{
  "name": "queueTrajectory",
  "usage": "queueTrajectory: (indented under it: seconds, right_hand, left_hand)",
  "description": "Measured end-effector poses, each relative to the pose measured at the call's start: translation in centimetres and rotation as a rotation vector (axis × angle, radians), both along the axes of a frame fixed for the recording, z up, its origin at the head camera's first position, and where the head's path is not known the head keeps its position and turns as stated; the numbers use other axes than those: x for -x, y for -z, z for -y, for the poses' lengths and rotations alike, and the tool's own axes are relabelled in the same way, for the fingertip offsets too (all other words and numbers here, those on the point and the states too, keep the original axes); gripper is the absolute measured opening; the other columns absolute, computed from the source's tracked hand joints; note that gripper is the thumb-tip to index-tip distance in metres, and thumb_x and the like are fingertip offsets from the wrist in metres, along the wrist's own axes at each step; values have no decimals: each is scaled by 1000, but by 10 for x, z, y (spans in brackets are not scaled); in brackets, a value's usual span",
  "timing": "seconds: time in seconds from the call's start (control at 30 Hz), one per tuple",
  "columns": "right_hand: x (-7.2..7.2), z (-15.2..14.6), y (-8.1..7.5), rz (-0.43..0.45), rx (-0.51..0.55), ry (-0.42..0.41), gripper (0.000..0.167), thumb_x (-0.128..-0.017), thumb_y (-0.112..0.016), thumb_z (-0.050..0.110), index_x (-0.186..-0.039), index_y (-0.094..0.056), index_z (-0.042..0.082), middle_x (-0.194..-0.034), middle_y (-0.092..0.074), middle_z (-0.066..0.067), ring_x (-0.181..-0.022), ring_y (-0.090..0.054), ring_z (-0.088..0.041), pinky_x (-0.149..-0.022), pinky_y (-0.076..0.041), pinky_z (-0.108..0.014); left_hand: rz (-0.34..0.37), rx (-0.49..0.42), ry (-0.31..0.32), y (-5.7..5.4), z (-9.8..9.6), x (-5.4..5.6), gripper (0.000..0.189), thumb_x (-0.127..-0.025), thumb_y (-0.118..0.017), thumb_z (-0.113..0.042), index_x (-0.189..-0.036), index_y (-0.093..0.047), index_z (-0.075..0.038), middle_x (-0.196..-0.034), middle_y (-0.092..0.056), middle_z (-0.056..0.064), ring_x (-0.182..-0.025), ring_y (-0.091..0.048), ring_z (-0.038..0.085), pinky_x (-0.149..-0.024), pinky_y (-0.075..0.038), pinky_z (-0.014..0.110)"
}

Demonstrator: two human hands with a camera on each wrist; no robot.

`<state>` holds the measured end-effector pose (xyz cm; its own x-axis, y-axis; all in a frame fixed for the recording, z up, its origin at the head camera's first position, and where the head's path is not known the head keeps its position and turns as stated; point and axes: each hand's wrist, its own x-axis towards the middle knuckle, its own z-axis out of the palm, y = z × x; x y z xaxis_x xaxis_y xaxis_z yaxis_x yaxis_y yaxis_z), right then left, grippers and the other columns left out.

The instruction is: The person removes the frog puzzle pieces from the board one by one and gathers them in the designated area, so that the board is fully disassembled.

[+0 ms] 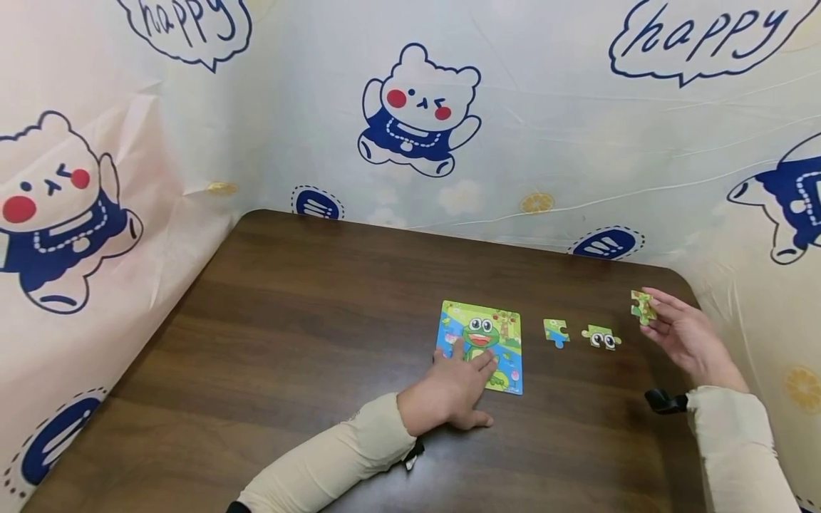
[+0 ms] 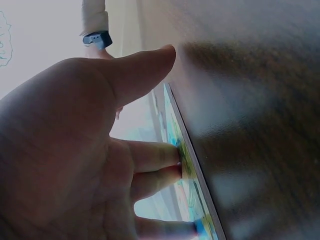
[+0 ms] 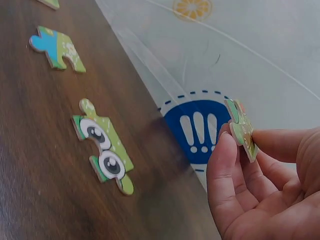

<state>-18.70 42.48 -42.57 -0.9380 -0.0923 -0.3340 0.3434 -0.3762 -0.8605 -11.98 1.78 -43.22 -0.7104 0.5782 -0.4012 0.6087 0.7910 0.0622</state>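
We have our left hand (image 1: 458, 392) spread flat, gripping nothing, its fingertips on the frog picture board (image 1: 480, 335). Our right hand (image 1: 693, 345) pinches a green jigsaw piece (image 1: 641, 306) by one side, thumb against fingers; a slackened thumb could drop it. The frog-eyes piece (image 1: 601, 337) and blue-and-green piece (image 1: 555, 330) lie between our hands, where a low right-hand sweep might knock them. Sideways left-hand pressure could slide the board.

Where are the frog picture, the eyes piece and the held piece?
Frog picture (image 1: 479, 340), head view: the frog's mouth.
Eyes piece (image 3: 104, 147), right wrist view: between the eyes.
Held piece (image 1: 643, 308), head view: its printed face.
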Motion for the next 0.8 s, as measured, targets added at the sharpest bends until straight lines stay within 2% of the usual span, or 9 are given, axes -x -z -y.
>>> queueTrajectory:
  seconds: [0.5,0.8]
  right_hand:
    - [-8,-9,10,-33,-4,5,33,-107,-48,8,-111,-79,19,-94,-77,1,-72,-69,-15,-70,-61,-29]
    - [-11,-11,13,16,-123,38,26,-104,-56,13,-106,-80,24,-94,-75,6,-73,-69,-13,-68,-60,-28]
  left_hand:
    - [12,-13,4,-1,-4,1,92,-89,-62,-69,-162,-26,-27,-169,-21,-12,-155,-22,41,-112,-41,62]
    - [15,-3,2,-1,-7,0,93,-88,-61,-71,-163,-25,-27,-170,-20,-14,-156,-21,41,-113,-40,60]
